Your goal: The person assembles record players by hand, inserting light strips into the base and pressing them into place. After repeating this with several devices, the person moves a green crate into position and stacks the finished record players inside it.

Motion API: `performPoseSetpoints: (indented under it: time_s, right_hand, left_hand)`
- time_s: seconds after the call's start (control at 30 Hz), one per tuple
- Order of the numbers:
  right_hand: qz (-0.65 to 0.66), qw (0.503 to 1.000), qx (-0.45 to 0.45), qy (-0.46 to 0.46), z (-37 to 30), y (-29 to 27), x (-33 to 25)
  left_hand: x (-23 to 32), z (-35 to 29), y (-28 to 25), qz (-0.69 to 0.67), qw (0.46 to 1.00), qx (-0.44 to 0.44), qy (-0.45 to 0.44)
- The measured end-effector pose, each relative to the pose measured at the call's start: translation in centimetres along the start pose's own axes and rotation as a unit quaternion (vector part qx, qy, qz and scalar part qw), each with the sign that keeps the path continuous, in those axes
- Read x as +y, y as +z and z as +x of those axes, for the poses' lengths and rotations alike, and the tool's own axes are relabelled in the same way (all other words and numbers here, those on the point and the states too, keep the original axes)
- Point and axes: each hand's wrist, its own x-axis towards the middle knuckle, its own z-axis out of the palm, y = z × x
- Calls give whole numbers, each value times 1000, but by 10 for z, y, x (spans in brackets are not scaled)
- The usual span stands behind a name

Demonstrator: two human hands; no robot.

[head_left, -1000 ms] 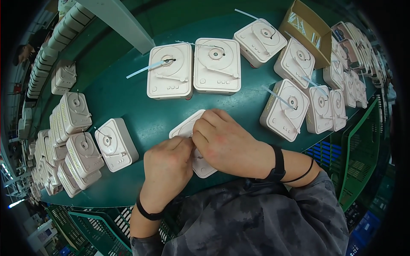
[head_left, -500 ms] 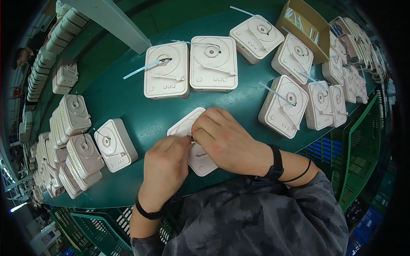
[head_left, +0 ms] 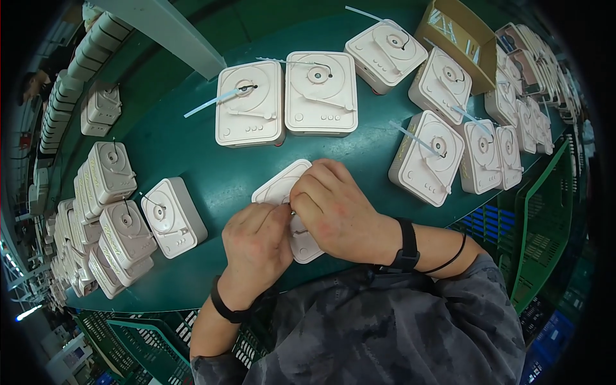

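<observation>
While a cream turntable-shaped box point(head_left: 276, 186) sits on the green surface point(head_left: 205, 163), the left hand point(head_left: 258, 240) and right hand point(head_left: 337, 208) meet over it — whether either grip holds anything, I cannot tell. Uneven pressure could skid the box, since only hands appear to steady it.

Soft, moderate light on the worktop point(head_left: 212, 167), faint sheen at its middle. From where I stand, a lamp point(head_left: 27, 313) glares at left. Hands point(head_left: 337, 208) fairly crisp; edges bow rimward, corners black, left background soft.
</observation>
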Motion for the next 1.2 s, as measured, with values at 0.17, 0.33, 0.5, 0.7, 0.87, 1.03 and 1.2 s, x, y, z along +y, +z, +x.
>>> performPoseSetpoints:
  time_s: [0.17,0.33,0.5,0.7,0.87,1.03,1.2]
  right_hand:
    - [-15,999,27,9,-3,-3,2]
    - [-17,998,65,10,-10,4,-3]
    - [39,998,-2,43,-33,-29,-19]
    - [-3,997,-70,44,-75,-52,-11]
    - [94,982,38,158,-82,-142,3]
    - [-231,887,206,342,-148,-212,59]
    - [-330,827,213,403,-165,-214,135]
  left_hand:
    - [-1,2,3,-15,1000,1,8]
    - [0,-2,-2,-17,1000,-23,-9]
    - [7,-10,-10,-57,993,-48,-87]
    - [19,-12,-4,-340,918,67,-191]
    - [-20,-53,-30,81,961,167,-206]
    - [-46,-60,-37,391,882,172,-198]
    - [-57,-61,-40,397,868,92,-284]
